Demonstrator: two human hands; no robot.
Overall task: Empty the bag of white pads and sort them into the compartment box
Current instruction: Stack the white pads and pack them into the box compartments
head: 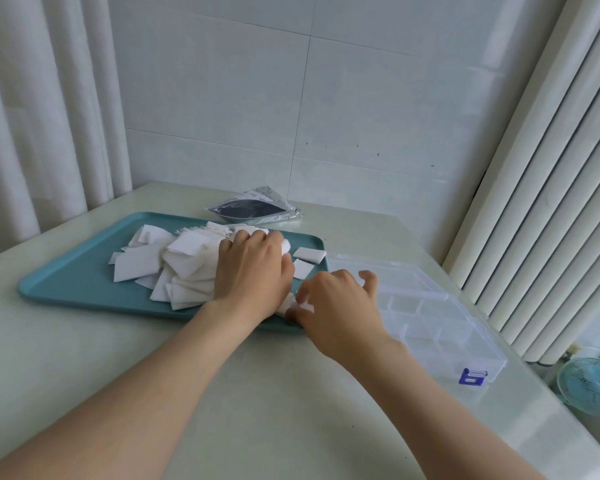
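White pads (174,265) heaped on teal tray (66,282) on desk (222,375). Left hand (253,268) fingers curled round pads atop heap. Right hand (336,303) fingers pinch pad (303,308) at tray's near edge. Empty compartment box (440,327) just right of tray; bag (253,209) behind tray.

From my screen the white pads (187,251) look like soft, matt, fibrous cloth. The tray (66,285) looks like smooth matt plastic. The bag (253,207) is crinkled, shiny, foil-like film. The compartment box (430,317) is clear glossy plastic. The table (257,393) looks smooth, with a faint sheen.
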